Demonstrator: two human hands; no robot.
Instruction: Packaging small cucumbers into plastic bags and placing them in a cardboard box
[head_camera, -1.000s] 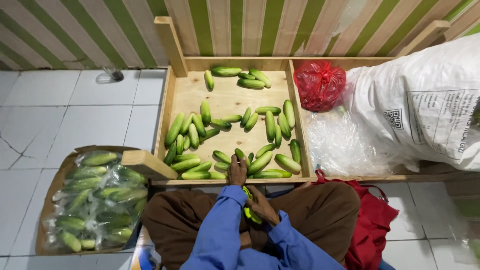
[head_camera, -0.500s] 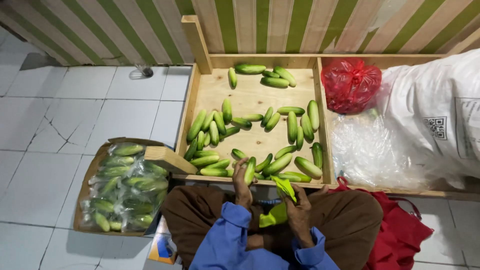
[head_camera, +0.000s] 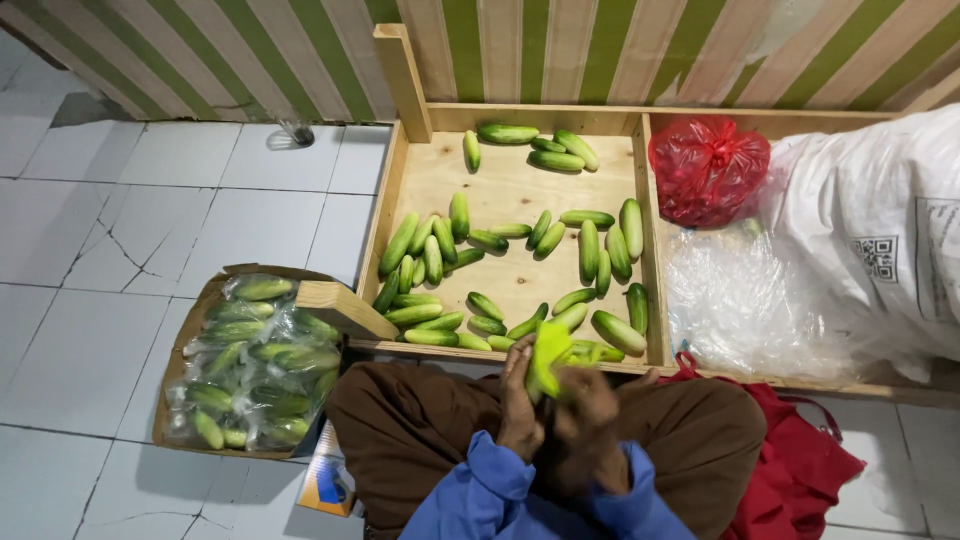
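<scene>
My left hand (head_camera: 520, 400) and my right hand (head_camera: 592, 415) meet over my lap, just in front of the wooden tray (head_camera: 396, 190). Between them is a yellow-green plastic bag (head_camera: 548, 358), which my right hand grips. My left hand presses a cucumber against the bag; the bag and my fingers hide most of it. Both hands are blurred. Many loose green cucumbers (head_camera: 500, 240) lie spread over the tray floor, the nearest ones right beyond my fingertips.
A cardboard box (head_camera: 185, 340) of bagged cucumbers sits at my left, against a wooden leg (head_camera: 345, 308). A red plastic bag (head_camera: 705, 170), clear plastic (head_camera: 740, 300) and a big white sack (head_camera: 880, 230) fill the right compartment. A red cloth bag (head_camera: 800, 470) lies by my right knee.
My left hand lifted a cucumber off the tray and drew it back to my lap. My right hand brought the yellow-green bag up to meet it.
</scene>
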